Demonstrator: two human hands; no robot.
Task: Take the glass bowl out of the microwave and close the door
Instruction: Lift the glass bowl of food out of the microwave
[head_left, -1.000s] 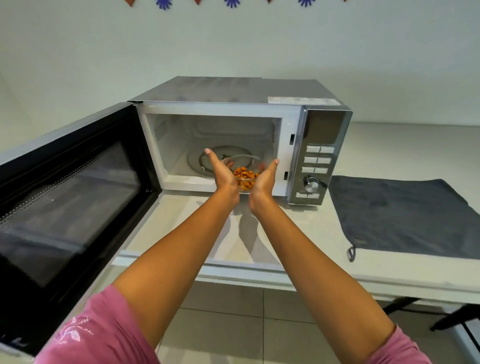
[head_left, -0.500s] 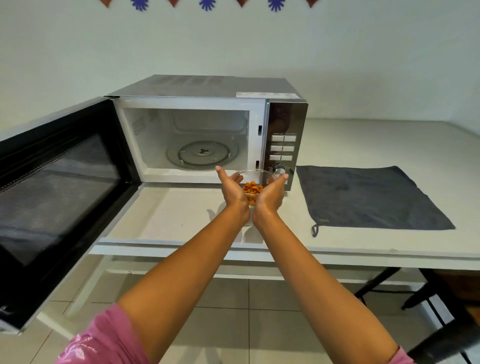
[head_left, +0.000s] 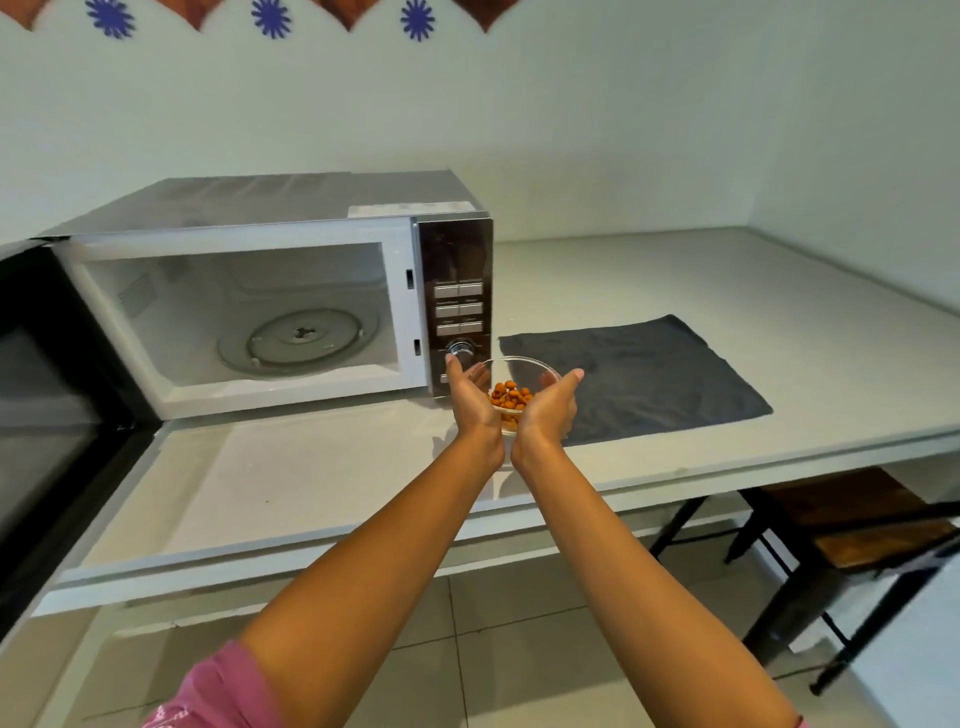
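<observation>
- I see the glass bowl out of the microwave — it is up in the air, just to the right of the microwave's button panel.
- My left hand cups the bowl's left side and my right hand cups its right side. The fingers of both hands curl around the glass, thumbs up by the rim.
- Small orange bits sit in the bowl.
- The microwave door hangs wide open on the microwave's left.
- The round plate inside the microwave has nothing on it.
- A dark grey cloth lies flat on the table, right of the microwave — the bowl is over its near left edge.
</observation>
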